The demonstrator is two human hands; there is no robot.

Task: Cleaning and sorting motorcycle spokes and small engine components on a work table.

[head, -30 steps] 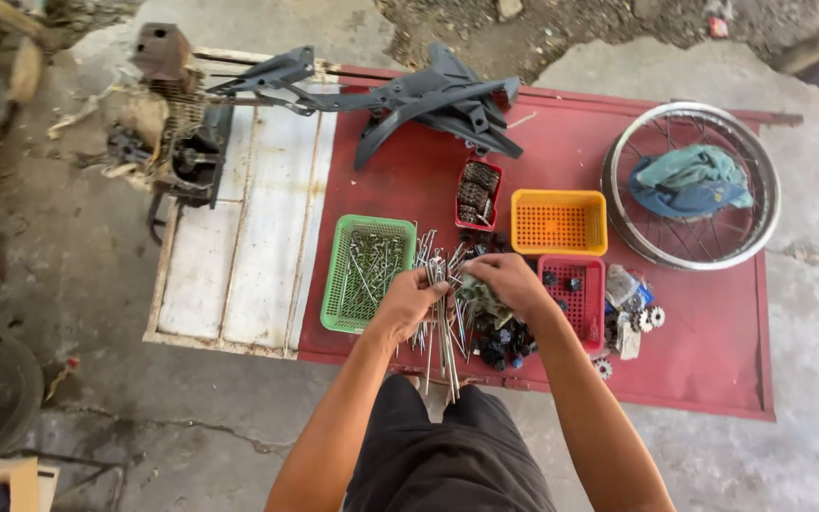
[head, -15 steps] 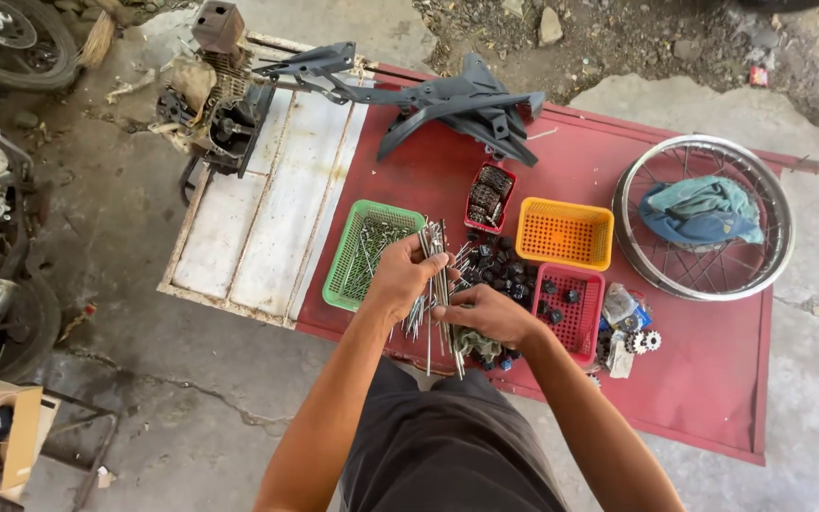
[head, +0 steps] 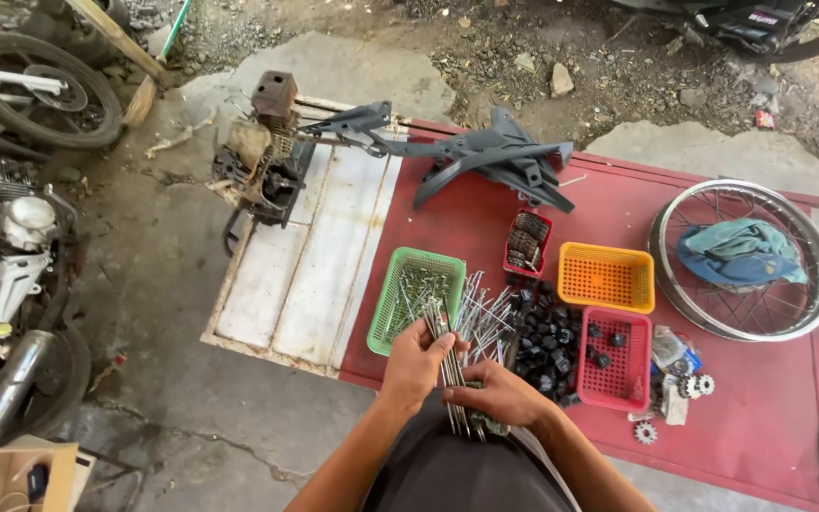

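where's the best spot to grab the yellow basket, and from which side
Probably the yellow basket's near long rim, from the person's side or above. It sits upright and looks empty, so the rim is bare. The pink basket lies close against that side, so a grip straight down suits best. Both hands, left hand and right hand, hold the bundle of spokes.

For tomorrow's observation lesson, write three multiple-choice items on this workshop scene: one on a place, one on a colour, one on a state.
1. Where does the wheel rim lie?
A. on the red board
B. on the white panel
C. in a basket

2. What colour is the empty basket?
A. blue
B. orange
C. black

3. How is the bundle of spokes held?
A. lying loose
B. by one hand
C. by both hands

Answers: 1 A, red board lies under it; 2 B, orange mesh shows; 3 C, left hand and right hand grip it.
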